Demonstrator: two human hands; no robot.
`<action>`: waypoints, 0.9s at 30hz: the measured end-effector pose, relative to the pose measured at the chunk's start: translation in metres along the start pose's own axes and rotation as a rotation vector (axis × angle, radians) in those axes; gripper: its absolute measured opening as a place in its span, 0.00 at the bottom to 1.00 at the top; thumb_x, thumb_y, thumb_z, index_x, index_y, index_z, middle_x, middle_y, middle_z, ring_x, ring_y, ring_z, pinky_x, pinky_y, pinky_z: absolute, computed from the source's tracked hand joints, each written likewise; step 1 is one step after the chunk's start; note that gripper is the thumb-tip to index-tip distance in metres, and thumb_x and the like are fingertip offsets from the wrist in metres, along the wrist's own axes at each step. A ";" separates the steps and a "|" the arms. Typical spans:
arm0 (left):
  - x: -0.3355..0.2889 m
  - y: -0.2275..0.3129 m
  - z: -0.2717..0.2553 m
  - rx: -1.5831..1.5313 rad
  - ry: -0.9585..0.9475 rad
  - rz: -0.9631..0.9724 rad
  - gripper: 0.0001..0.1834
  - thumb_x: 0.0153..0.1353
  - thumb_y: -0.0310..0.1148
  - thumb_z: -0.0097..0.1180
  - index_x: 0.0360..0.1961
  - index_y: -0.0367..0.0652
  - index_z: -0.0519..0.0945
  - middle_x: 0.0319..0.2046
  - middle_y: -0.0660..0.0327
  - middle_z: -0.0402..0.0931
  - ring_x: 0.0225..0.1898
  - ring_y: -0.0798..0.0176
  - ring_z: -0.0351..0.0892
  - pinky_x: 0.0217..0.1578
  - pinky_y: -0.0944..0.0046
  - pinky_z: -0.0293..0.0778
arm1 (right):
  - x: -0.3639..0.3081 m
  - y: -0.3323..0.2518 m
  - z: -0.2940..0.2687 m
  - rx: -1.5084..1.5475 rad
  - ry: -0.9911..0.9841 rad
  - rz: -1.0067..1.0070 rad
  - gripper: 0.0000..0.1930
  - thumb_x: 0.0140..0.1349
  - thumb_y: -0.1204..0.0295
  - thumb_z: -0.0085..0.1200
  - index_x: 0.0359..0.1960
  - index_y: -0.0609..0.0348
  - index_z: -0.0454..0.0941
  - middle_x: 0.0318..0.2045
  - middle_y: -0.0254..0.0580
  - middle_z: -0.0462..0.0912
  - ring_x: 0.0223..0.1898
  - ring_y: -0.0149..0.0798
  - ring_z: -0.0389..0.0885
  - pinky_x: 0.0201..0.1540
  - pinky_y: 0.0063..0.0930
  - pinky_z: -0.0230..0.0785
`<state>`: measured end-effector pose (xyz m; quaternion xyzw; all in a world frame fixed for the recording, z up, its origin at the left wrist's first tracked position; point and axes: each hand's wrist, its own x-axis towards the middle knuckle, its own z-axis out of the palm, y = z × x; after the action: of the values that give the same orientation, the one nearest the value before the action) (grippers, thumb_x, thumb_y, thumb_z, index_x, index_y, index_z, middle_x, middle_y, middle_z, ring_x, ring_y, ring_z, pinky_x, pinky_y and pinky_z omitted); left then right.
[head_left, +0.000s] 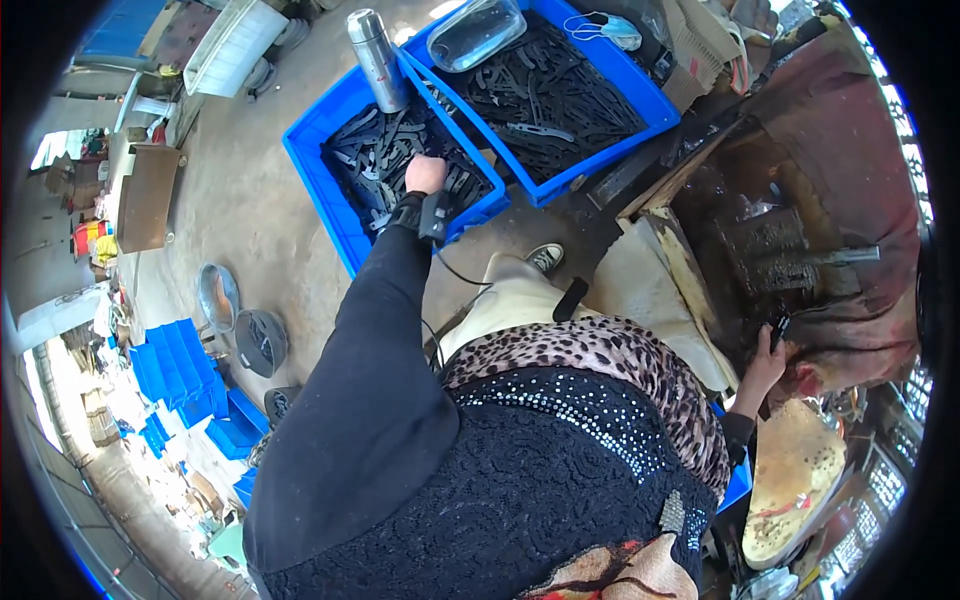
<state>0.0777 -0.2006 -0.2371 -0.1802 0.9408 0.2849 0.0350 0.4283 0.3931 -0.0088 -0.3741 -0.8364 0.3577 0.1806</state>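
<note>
My left hand (427,174) is closed in a fist over the left blue crate (318,205), just above a heap of dark, flat, slender metal pieces (385,150). Whatever its fingers may hold is hidden. On the right, my right hand (766,362) pinches a small dark piece (781,326) beside a wet, brown-stained machine basin (715,290). A strapped black device (433,217) sits on my left wrist, with a cable running from it.
A second blue crate (600,165) of similar dark pieces adjoins the first. A steel flask (377,60) stands in the left crate; a clear plastic container (478,38) and a face mask (610,31) rest at the right crate's far side. Stacked blue bins (178,368) are at left.
</note>
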 end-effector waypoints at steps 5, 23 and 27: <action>-0.031 0.007 -0.044 -0.644 -0.377 -0.428 0.13 0.57 0.29 0.51 0.42 0.34 0.73 0.33 0.48 0.81 0.34 0.50 0.82 0.35 0.55 0.79 | -0.002 0.000 -0.003 -0.054 -0.006 0.065 0.15 0.67 0.64 0.57 0.42 0.67 0.81 0.29 0.32 0.80 0.31 0.25 0.70 0.36 0.22 0.66; -0.056 -0.062 -0.086 -0.041 -0.179 -0.020 0.13 0.56 0.32 0.56 0.41 0.39 0.79 0.35 0.48 0.83 0.36 0.48 0.84 0.38 0.56 0.77 | 0.005 -0.007 0.012 0.053 -0.105 0.066 0.13 0.66 0.65 0.58 0.36 0.66 0.79 0.26 0.26 0.75 0.28 0.23 0.66 0.32 0.21 0.61; -0.070 -0.026 -0.109 -0.013 -0.183 -0.092 0.15 0.53 0.38 0.59 0.38 0.40 0.83 0.36 0.46 0.82 0.38 0.45 0.82 0.41 0.53 0.76 | 0.003 0.000 0.011 0.067 -0.084 0.066 0.13 0.66 0.65 0.58 0.36 0.65 0.79 0.25 0.25 0.75 0.27 0.22 0.66 0.31 0.21 0.60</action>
<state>0.1563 -0.2584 -0.1478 -0.1964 0.9226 0.3042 0.1328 0.4202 0.3899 -0.0165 -0.3800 -0.8178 0.4067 0.1461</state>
